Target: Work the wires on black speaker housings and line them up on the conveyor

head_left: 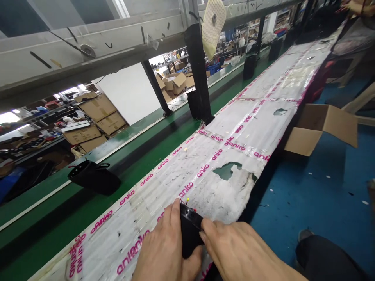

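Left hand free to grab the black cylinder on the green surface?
Probably not: left hand grips the black part. Otherwise the way over the white covering to the cylinder looks unobstructed.

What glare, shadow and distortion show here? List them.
Head view: the printed tape glints, the black item has a shiny rim; head view: dark bands, probably shadow, along the green surface; head view: blown-out left edge, apparent wide-angle stretch.
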`<state>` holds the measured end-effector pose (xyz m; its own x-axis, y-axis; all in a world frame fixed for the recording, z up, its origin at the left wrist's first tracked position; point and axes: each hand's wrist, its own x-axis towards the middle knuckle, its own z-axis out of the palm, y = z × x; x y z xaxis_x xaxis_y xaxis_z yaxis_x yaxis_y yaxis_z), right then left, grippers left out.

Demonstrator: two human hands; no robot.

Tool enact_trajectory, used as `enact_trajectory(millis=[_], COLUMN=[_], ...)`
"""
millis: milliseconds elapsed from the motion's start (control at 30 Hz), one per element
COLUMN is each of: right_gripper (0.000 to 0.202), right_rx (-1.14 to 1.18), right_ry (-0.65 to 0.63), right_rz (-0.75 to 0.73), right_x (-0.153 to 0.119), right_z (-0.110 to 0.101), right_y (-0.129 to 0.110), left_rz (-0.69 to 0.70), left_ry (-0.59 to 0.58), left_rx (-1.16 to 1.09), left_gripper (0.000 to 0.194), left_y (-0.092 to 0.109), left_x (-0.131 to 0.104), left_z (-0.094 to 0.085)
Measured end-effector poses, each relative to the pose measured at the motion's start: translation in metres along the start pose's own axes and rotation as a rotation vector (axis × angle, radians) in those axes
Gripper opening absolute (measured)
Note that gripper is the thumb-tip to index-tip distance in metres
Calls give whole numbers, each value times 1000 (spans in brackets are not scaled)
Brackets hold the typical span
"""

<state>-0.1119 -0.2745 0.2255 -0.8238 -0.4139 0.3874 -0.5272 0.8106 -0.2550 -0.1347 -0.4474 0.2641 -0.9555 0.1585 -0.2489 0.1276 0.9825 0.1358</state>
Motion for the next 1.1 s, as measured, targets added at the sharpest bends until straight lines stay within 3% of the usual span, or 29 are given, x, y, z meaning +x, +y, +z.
enact_trajectory(millis=[100, 200, 267, 400, 500, 667, 833, 1100], right_gripper=[25, 18, 13, 15, 20, 19, 14, 12], right_rx=[-1, 9, 2, 188, 347, 189, 114, 68], right_ry=[-88, -237, -272, -144, -49, -214, -254, -215], right_rz=[46, 50, 47, 74, 177, 134, 86, 43], right_x=[6, 14, 16, 10, 5, 10, 15, 9], right_z=[-6, -2, 2, 4, 3, 4, 2, 6], right_y=[-1, 0, 1, 3, 4, -1, -3, -1], left_rz=[10, -9, -24, 3, 0, -9, -33, -31], left_ry=[-47, -74, -77, -63, -43, -29, -33, -25], left_rx=[11, 21, 6, -97, -136, -113, -55, 30], left_gripper=[86, 85, 84, 72, 70, 71, 74, 79], left_y=[3, 7, 7, 3, 0, 1, 9, 11], left_x=[0, -1, -2, -3, -4, -3, -5, -6], left_z=[-3, -9, -14, -22, -24, -21, -19, -12])
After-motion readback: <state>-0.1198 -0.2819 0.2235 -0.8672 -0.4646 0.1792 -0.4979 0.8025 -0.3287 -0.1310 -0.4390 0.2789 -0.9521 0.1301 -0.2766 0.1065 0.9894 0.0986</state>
